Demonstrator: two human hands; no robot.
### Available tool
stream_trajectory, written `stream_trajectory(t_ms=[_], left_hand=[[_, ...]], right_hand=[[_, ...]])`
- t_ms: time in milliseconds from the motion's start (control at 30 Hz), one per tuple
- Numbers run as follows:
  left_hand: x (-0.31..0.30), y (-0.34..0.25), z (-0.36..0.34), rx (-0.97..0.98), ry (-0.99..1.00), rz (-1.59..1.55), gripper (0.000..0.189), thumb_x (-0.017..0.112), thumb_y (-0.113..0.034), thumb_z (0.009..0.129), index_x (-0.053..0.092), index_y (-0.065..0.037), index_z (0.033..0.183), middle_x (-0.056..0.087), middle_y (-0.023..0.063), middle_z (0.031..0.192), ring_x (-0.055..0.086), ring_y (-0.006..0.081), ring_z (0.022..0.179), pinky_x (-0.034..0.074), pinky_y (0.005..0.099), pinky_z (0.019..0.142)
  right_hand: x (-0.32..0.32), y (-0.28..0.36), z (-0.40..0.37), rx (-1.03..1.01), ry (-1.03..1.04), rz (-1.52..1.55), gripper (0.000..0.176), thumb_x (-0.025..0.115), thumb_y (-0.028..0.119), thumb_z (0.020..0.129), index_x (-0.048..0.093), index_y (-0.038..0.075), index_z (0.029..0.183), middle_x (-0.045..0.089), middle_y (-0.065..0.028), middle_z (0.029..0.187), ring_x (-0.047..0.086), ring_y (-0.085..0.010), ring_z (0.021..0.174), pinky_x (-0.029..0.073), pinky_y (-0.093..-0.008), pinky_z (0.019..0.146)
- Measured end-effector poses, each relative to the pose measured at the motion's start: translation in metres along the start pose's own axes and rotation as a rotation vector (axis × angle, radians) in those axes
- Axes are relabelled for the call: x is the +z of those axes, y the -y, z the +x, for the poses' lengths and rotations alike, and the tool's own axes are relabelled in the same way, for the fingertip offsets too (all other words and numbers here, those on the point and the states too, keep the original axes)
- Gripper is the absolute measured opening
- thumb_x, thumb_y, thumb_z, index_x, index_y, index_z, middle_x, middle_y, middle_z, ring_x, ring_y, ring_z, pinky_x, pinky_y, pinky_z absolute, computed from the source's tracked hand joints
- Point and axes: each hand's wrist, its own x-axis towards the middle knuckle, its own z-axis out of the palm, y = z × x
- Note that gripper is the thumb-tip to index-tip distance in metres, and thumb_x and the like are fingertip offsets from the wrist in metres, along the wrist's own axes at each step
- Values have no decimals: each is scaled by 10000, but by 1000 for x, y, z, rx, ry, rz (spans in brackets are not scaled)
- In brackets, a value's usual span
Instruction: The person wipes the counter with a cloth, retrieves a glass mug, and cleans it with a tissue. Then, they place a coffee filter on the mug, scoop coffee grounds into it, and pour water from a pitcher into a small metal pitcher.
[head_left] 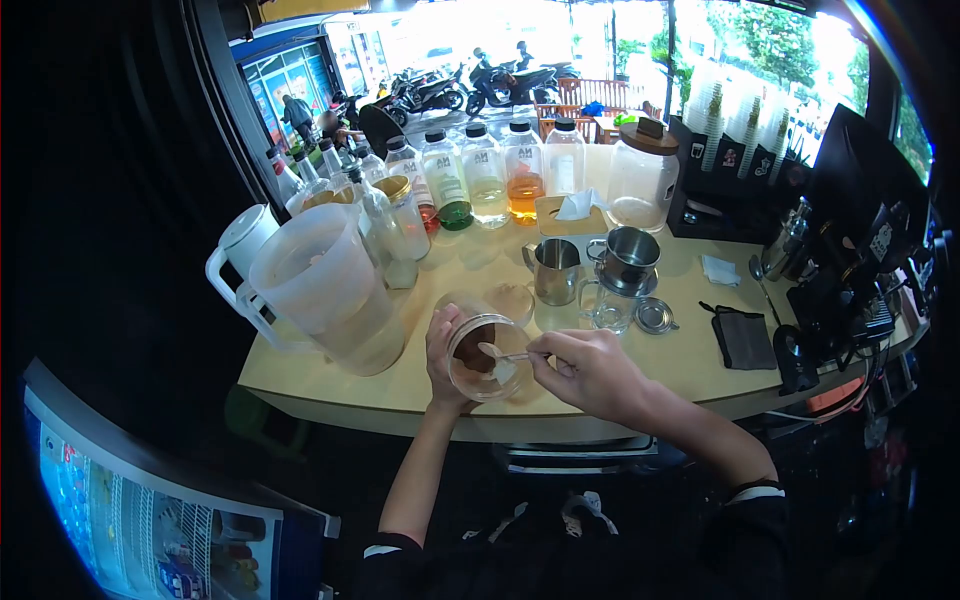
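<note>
My left hand [444,355] is wrapped round the side of a clear jar [478,385] with brown powder [472,350] inside, tilted toward me near the counter's front edge. My right hand [590,372] pinches the handle of a small spoon [505,357], whose head is within the jar's mouth. A round clear lid [510,302] lies on the counter just behind the jar. To the right of it stand a steel pitcher [556,272] and a glass cup [607,306] beside a metal dripper [630,260].
A large plastic pitcher [325,285] stands at the left of the counter [450,270]. Several bottles [488,180] line the back. At the right are a small metal lid [655,315], a dark cloth [743,337], a long spoon [765,290] and dark equipment [850,250].
</note>
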Motion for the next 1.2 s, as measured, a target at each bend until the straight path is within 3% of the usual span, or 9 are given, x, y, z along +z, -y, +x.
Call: stream_trajectory(t_ms=[333,400,433,500,633,700,733,967,1200], left_hand=[[3,-4,4,25,20,27,935,822,-313,573,280,-71,1296,413,173,1279,425,339,1190,254,527,1050],[4,-1,3,23,25,21,941,825,-318,568,282,-71,1295,414,175,1277,422,342,1191,256,520,1052],[4,0,3,18,31,15,946,828,-323,562,285,-71,1295,415,177,1276,419,346,1192,258,514,1054],[3,0,4,-6,41,9,955,832,-325,556,285,-69,1296,417,176,1274,413,347,1195,268,504,1050],[3,-12,21,-101,112,11,991,849,-312,524,287,-69,1303,425,164,1272,411,347,1187,314,472,1022],[4,-22,35,-125,138,58,994,852,-289,504,300,-73,1301,432,156,1264,420,340,1175,333,464,1002],[5,-26,42,-151,162,108,998,856,-265,484,312,-77,1299,438,147,1256,429,334,1163,352,455,983],[8,-36,66,-301,252,133,946,818,-182,466,354,-87,1284,467,132,1195,473,315,1104,401,436,929],[5,-40,68,-315,297,185,975,826,-168,488,317,-64,1313,415,134,1218,449,302,1134,398,392,964]], right_hand=[[-2,2,-4,40,102,56,105,606,48,794,622,-9,881,603,-117,664,551,-183,489,432,-297,467],[-11,8,-2,125,161,96,111,568,66,808,598,-19,873,598,-185,699,589,-314,592,465,-368,552],[-15,10,-2,125,160,94,111,568,66,808,598,-19,873,598,-185,699,589,-314,592,465,-368,552],[-22,11,-2,281,220,67,121,579,62,801,607,-27,878,572,-171,651,602,-208,558,457,-306,538],[-20,-6,-9,279,136,150,128,579,57,808,611,-42,884,585,-126,634,560,-100,521,434,-253,503],[-16,-17,-13,357,-35,499,129,562,44,822,612,-59,881,610,-88,652,523,-76,500,413,-230,467],[-25,-13,-10,486,8,573,107,533,20,845,599,-43,900,641,-95,719,476,-32,492,358,-163,452],[-34,-44,-9,665,-183,976,96,520,39,829,593,-24,834,635,-123,707,410,-42,425,274,-177,384],[-32,-57,-12,729,-265,1063,86,518,56,826,584,2,811,630,-124,701,403,-59,409,254,-179,380]])
